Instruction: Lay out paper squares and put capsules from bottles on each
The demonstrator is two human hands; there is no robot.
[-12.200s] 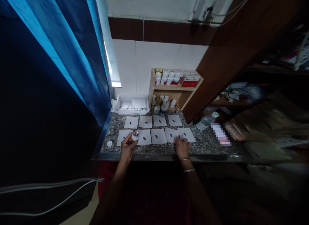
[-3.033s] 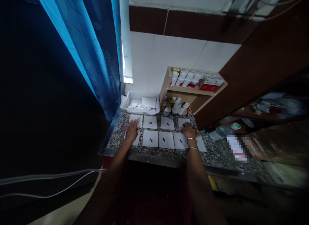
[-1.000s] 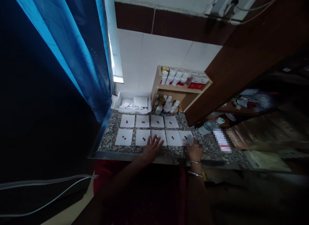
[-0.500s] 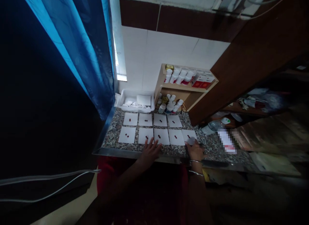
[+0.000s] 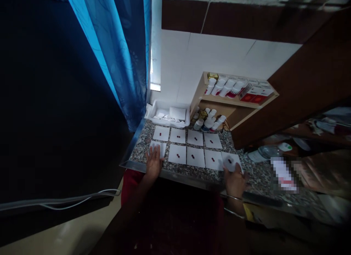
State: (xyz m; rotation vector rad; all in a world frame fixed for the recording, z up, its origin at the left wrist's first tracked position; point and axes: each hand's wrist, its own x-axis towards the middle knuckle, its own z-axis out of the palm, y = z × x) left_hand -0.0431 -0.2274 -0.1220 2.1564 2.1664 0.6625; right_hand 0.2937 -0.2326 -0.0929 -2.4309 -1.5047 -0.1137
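Observation:
White paper squares [image 5: 177, 135] lie in two rows on the speckled stone counter [image 5: 142, 147], most bearing small dark red tablets [image 5: 178, 156]. My left hand [image 5: 154, 160] rests with fingers stretched over the leftmost paper [image 5: 162, 149] of the front row, covering much of it and hiding any tablets there. At the other end, my right hand [image 5: 235, 180], with two bangles at the wrist, has its fingers apart at the lower edge of the rightmost paper [image 5: 236, 159]. Dark tablets show on that paper beyond the fingertips. Neither hand visibly holds anything.
A white tray [image 5: 187, 120] with folded papers stands against the tiled wall. Beside it a wooden shelf [image 5: 201, 90] holds white bottles [image 5: 227, 87] and red-and-white boxes [image 5: 256, 92]. A plastic bottle [image 5: 263, 152] lies to the right. A blue curtain [image 5: 131, 65] hangs at the left.
My left hand has moved left from the front row's second paper onto its leftmost one. My right hand stays by the rightmost paper. The whole view has shifted, with things appearing further right.

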